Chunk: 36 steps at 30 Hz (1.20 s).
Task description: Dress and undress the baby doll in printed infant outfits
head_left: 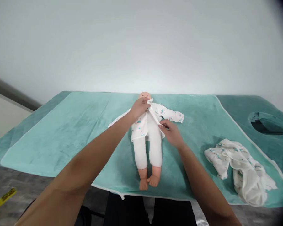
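Note:
A baby doll (143,185) lies on its back, feet toward me, with white cloth legs and bare plastic feet. It wears a white printed baby shirt (139,129) that hangs open down the front, sleeves spread to both sides. At the neckline, my left hand (141,107) pinches the shirt's edge near the collar, covering part of the doll's chin. Lower on the same front edge, my right hand (169,129) grips the shirt beside the doll's waist. Between both hands the white edge runs in a straight slanting line.
A crumpled white printed baby garment (240,171) lies at the right. Beneath everything is a light green mat (61,135) over a darker green cover (237,108), which has a round hole (268,125) at far right. A pale wall stands behind.

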{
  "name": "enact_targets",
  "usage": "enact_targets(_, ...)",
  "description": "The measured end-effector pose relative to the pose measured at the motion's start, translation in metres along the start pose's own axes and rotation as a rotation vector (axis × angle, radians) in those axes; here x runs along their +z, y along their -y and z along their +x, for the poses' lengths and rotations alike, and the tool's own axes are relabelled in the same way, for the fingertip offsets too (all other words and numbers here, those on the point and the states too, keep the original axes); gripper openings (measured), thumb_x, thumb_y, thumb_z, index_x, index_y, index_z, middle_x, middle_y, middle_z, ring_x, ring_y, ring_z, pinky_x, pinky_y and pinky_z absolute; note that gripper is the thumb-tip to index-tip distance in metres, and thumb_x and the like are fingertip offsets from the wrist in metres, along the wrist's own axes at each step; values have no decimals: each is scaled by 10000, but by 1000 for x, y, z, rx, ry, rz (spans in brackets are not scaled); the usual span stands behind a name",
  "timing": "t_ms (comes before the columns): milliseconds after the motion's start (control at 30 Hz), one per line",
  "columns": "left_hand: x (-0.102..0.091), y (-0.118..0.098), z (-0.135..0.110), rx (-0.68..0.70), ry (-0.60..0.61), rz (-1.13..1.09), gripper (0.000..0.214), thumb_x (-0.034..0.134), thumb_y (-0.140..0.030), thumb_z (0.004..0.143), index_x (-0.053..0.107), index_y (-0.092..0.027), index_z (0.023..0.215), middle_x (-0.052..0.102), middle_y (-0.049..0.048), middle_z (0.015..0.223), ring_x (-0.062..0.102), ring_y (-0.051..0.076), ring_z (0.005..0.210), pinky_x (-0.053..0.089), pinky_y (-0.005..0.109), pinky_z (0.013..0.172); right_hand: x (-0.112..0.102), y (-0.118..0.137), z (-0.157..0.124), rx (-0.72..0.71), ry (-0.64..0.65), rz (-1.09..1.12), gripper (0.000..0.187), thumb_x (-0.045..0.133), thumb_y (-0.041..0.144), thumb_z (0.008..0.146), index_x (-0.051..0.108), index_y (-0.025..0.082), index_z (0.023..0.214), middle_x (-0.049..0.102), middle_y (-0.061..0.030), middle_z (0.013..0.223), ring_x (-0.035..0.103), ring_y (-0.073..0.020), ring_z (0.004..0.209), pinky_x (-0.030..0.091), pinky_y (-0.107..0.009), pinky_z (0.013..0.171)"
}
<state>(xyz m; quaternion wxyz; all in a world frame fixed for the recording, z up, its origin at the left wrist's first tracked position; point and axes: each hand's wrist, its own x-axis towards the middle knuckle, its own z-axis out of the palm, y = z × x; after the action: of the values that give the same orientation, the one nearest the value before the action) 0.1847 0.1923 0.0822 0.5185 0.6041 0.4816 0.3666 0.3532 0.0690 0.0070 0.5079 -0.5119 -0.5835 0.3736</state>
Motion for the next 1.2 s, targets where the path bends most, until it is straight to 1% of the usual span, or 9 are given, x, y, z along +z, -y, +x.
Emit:
enact_targets(100,2,-9,-2,-100,9,-196,215,611,-143,733,613,-158,947,658,37,821,649,145,736,541,306,782,-1,10,8,65,-28,267,193,669,412,800,603,232,820,549,28,730,483,-147,693,396,-278,678)
enact_targets(200,1,-14,-4,-103,-27,-192,223,592,-130,738,577,-176,956,642,34,815,643,154,708,546,315,721,6,17,10,108,7,399,224,680,435,774,615,242,867,605,20,759,528,-151,698,426,-284,690)
enact_targets(300,-7,-15,-7,-89,-208,110,276,602,-130,752,556,-186,1018,641,62,882,649,205,784,537,347,704,18,14,3,66,25,248,210,605,427,836,624,234,917,658,-12,834,580,-171,781,461,-322,776)
enact_targets(400,-15,-13,-17,21,-358,569,329,602,-175,803,535,-193,1125,633,118,1095,644,262,948,525,401,801,28,7,-15,-38,-66,-16,169,539,364,882,634,240,946,668,-40,957,601,-200,906,474,-366,866)
enact_targets(533,-13,2,-48,289,-185,1017,349,518,-254,905,522,-198,1250,547,158,1360,569,300,1202,483,445,967,22,-3,-66,-131,-48,-212,209,523,289,892,638,291,1067,662,-60,1134,601,-253,1100,477,-447,977)
enact_targets(700,-9,28,-96,465,170,1235,457,397,-347,991,460,-212,1423,356,129,1597,285,299,1494,348,499,1146,-28,-13,-161,-131,-133,-492,332,534,302,893,629,391,1198,629,-79,1252,585,-331,1172,472,-560,996)
enact_targets(833,-16,36,-120,402,208,1226,511,390,-392,994,415,-222,1476,299,114,1633,263,312,1507,345,510,1149,-98,-15,-207,-32,-281,-893,397,538,346,892,605,362,1283,597,-114,1332,540,-386,1239,421,-628,1016)
enact_targets(1033,-3,43,-160,537,315,1153,430,478,-318,954,526,-252,1376,451,101,1534,395,279,1421,350,482,1141,-176,1,-197,171,-358,-1309,464,480,392,929,571,202,1342,579,-181,1358,554,-377,1190,463,-545,957)
enact_targets(1200,15,53,-213,686,600,1136,348,501,-207,928,597,-201,1262,478,114,1496,328,323,1462,352,476,1118,-198,22,-167,474,-97,-1385,407,453,276,930,591,219,1309,600,-163,1353,581,-329,1161,452,-462,907)
